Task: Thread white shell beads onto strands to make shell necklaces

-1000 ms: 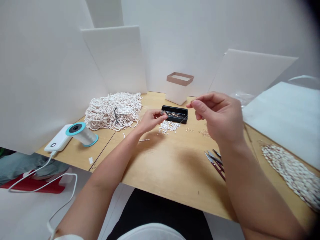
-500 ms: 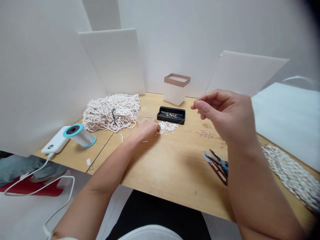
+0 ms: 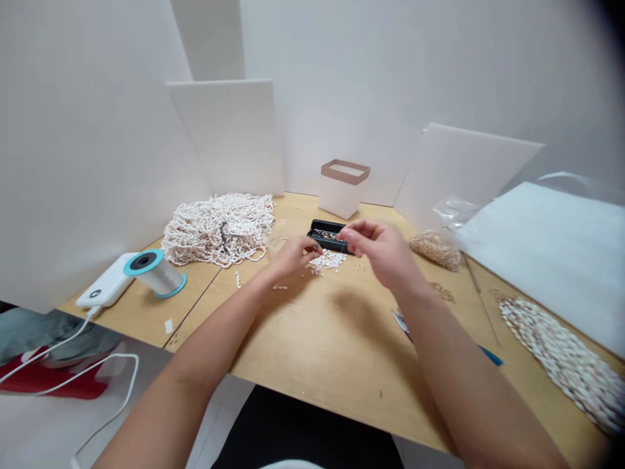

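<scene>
My left hand (image 3: 293,258) hovers low over a small heap of loose white beads (image 3: 328,261) on the wooden table (image 3: 312,339), its fingers pinched together on something too small to name. My right hand (image 3: 383,251) is close beside it, over the front of a black tray (image 3: 323,230) of tiny beads, fingers curled with thumb and forefinger pinched. What the right hand holds does not show. The two hands almost meet above the loose beads.
A large pile of white bead strings (image 3: 219,220) lies at the left, with a spool of clear thread (image 3: 153,271) and a white device (image 3: 105,288) near it. A paper box (image 3: 343,187) stands behind. Bead strings (image 3: 561,355) lie at the right; cutters (image 3: 405,326) are partly under my arm.
My right hand has come down and left from its raised position to meet the left hand by the black tray. My left hand dropped to the loose beads. The view shifted slightly.
</scene>
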### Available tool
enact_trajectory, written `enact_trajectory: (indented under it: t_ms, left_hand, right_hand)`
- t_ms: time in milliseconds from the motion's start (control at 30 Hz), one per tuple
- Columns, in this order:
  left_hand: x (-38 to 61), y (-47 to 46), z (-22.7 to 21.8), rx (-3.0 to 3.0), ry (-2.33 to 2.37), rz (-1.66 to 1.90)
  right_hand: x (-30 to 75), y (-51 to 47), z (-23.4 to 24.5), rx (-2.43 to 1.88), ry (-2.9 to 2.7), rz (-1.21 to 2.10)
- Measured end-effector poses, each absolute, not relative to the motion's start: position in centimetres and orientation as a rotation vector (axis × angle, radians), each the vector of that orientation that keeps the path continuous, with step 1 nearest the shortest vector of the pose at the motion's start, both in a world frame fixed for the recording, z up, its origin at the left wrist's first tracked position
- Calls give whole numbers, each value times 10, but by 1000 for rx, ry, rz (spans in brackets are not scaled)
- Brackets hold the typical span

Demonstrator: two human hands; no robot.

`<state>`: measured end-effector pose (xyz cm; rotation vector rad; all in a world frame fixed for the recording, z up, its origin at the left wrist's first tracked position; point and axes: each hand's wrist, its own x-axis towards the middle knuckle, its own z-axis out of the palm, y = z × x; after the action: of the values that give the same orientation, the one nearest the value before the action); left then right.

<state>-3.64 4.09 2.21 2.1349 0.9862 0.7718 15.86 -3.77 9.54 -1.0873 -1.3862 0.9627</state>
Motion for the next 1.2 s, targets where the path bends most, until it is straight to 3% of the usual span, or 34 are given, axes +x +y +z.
enact_trajectory:
  t_ms: [167, 367, 1200]
  left_hand:
    - [-33, 39, 32, 1322, 687, 1022]
    - [-34, 36, 41, 925, 580, 1031]
    - [-33, 31, 41, 1143, 564, 1074]
  right_hand:
    - [135, -22, 58, -1050, -1234, 1130]
    - [125, -22, 44, -1038, -1213, 1083]
    - [123, -28, 50, -1016, -1220, 1089]
